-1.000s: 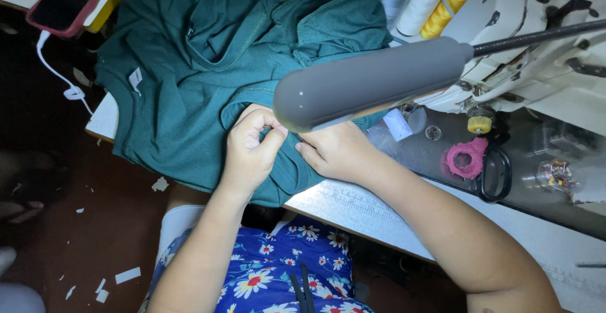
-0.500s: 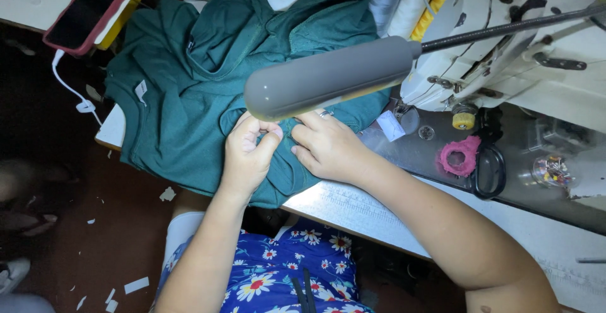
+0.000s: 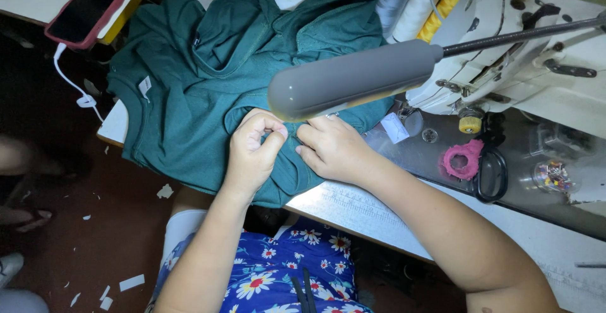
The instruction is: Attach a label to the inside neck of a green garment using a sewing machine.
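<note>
While the grey lamp [image 3: 353, 81] hides the cloth behind it, the left hand [image 3: 252, 152] and right hand [image 3: 331, 149] meet on the green shirt [image 3: 189, 98] on the bench [image 3: 353, 209]. Left fingers [image 3: 268, 130] curl shut, pinching a fold; the right fingertips tuck under, so their grip is hard to see.

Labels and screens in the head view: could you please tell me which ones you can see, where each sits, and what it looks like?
Phone: top left on the table edge, dark rectangular screen, off, in a reddish case.
Neck label: small white tag sewn at the collar of the green garment, left of the left hand.
Loose white label: small rectangle on the machine bed, just right of the right hand.
</note>
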